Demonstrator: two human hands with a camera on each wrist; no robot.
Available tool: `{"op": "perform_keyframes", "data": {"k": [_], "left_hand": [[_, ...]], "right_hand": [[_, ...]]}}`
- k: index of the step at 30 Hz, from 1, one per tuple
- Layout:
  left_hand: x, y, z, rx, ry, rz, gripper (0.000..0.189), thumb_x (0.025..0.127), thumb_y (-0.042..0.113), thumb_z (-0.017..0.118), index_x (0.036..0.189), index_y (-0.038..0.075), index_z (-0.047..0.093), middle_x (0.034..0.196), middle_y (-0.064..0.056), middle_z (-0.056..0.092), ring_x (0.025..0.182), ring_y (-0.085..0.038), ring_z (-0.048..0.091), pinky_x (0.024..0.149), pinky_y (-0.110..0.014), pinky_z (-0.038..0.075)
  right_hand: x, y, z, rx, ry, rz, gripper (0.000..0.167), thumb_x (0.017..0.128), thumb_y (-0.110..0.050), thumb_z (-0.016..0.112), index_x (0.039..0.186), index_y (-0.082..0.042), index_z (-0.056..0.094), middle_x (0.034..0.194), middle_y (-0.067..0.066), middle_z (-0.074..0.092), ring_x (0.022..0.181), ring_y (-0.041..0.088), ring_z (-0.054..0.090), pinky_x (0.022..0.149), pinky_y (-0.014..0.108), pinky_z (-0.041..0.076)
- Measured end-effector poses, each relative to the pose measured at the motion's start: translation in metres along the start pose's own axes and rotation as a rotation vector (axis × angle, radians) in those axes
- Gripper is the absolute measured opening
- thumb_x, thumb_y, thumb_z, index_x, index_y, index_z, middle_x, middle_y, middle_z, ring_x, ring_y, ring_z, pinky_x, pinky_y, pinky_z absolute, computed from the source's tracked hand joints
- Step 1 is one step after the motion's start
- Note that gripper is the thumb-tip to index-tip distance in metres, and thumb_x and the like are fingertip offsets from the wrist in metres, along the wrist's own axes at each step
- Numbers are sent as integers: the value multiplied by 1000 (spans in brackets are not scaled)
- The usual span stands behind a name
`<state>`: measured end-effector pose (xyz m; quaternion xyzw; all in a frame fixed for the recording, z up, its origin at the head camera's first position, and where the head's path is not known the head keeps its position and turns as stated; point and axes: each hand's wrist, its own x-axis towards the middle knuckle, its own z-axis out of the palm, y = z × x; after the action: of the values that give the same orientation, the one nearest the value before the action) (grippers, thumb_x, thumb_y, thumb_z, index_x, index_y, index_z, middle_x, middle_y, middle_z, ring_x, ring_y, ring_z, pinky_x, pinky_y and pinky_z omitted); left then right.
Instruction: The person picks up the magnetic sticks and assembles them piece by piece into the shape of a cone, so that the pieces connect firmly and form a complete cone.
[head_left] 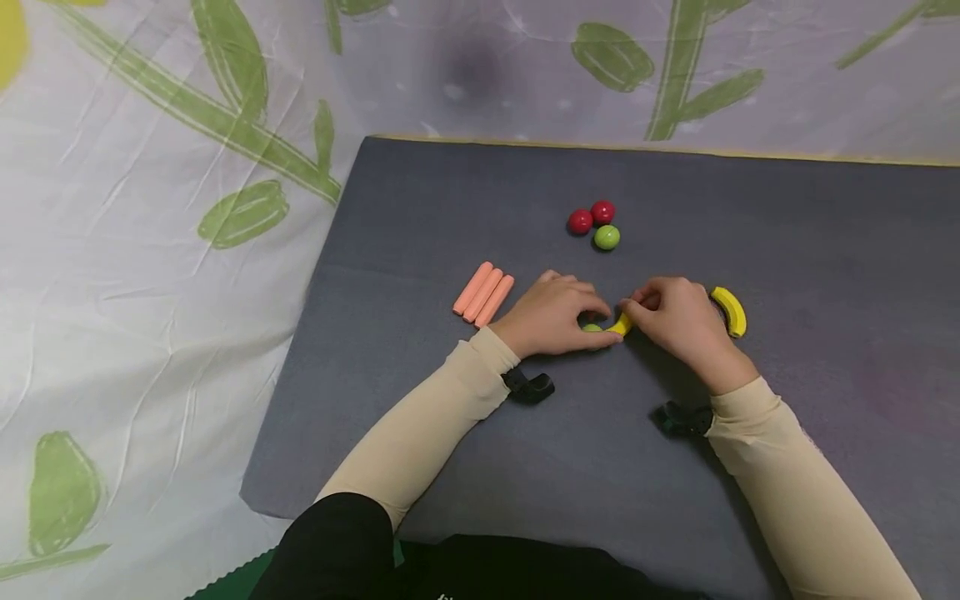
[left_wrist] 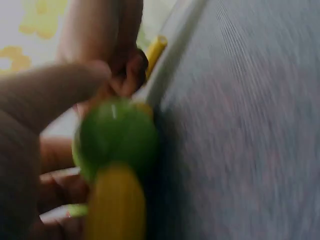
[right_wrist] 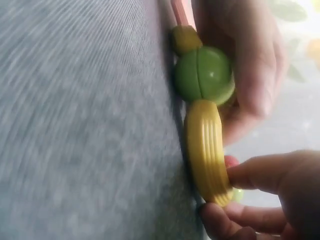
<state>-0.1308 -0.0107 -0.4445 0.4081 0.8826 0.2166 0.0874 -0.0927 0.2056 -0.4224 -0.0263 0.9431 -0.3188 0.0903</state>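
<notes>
My left hand (head_left: 553,315) curls its thumb and fingers round a green ball (head_left: 592,327) low over the dark table. In the right wrist view a groove runs across this ball (right_wrist: 204,75). With thumb and fingertips, my right hand (head_left: 681,323) pinches the far end of a ridged yellow curved piece (right_wrist: 206,150), whose other end meets the ball. On the ball's opposite side sits another yellow piece (left_wrist: 116,207), largely hidden by the left hand in the head view. Together they form a row between the hands.
Three salmon-pink sticks (head_left: 483,293) lie side by side left of the left hand. Beyond the hands are two red balls (head_left: 580,221) and another green ball (head_left: 607,237). One more yellow curved piece (head_left: 730,312) lies right of the right hand. A patterned cloth (head_left: 480,75) hangs behind the table.
</notes>
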Motion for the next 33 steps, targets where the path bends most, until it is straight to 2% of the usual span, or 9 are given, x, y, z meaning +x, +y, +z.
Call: {"op": "perform_keyframes", "data": {"k": [4, 8, 14, 17, 20, 23, 26, 29, 33], "left_hand": [[1, 6, 0, 1, -26, -37, 29, 99, 53, 69, 87, 27, 76, 81, 13, 61, 77, -6, 53, 90, -35, 40], [3, 9, 1, -11, -34, -67, 26, 100, 45, 71, 83, 26, 75, 78, 12, 61, 73, -7, 54, 87, -34, 41], [1, 12, 3, 11, -36, -118, 27, 99, 46, 71, 81, 26, 75, 76, 12, 62, 73, -7, 55, 86, -36, 43], [0, 12, 5, 19, -42, -127, 27, 97, 49, 73, 82, 27, 75, 78, 14, 62, 74, -6, 55, 84, -35, 42], [0, 12, 7, 16, -38, -125, 28, 96, 50, 73, 81, 28, 74, 79, 14, 63, 74, -6, 55, 83, -35, 41], [0, 10, 9, 15, -25, -123, 28, 97, 49, 73, 80, 27, 73, 78, 13, 62, 74, -6, 55, 83, -34, 40], [0, 8, 10, 17, -14, -120, 29, 96, 50, 73, 80, 26, 71, 76, 12, 61, 74, -7, 54, 83, -34, 39], [0, 7, 10, 18, -15, -115, 28, 96, 50, 73, 82, 26, 71, 77, 12, 60, 75, -7, 53, 84, -34, 38], [-1, 6, 7, 20, -1, -107, 26, 97, 49, 72, 84, 26, 71, 78, 12, 59, 76, -7, 52, 84, -34, 37]], "right_hand": [[6, -4, 0, -8, -46, -36, 34, 100, -35, 70, 100, -2, 76, 83, 9, 75, 66, 20, 62, 57, 34, 46], [16, -10, -9, -40, -50, -33, 39, 102, -40, 67, 107, -2, 76, 87, 12, 75, 67, 24, 62, 59, 38, 47], [43, -24, -16, -60, 10, -10, 47, 101, -38, 68, 131, -2, 67, 112, 20, 74, 93, 34, 69, 73, 52, 53], [56, -26, -12, -69, -2, 21, 60, 101, -44, 67, 144, -3, 58, 113, 19, 71, 92, 35, 66, 73, 52, 53], [66, -24, -8, -70, -28, 49, 69, 101, -50, 65, 150, -3, 52, 110, 19, 69, 88, 33, 64, 70, 49, 50], [72, -21, -4, -67, -26, 43, 66, 102, -49, 64, 149, -4, 54, 105, 17, 68, 82, 32, 62, 66, 45, 46], [70, -18, -3, -57, -11, 14, 55, 102, -44, 64, 141, -6, 60, 99, 17, 67, 77, 31, 60, 62, 41, 43], [62, -13, -3, -32, -7, -10, 48, 102, -40, 65, 132, -4, 65, 96, 16, 67, 74, 29, 59, 62, 39, 43], [45, -8, -5, 17, -13, -32, 47, 102, -41, 65, 126, -1, 67, 99, 17, 67, 78, 28, 58, 66, 37, 44]]}}
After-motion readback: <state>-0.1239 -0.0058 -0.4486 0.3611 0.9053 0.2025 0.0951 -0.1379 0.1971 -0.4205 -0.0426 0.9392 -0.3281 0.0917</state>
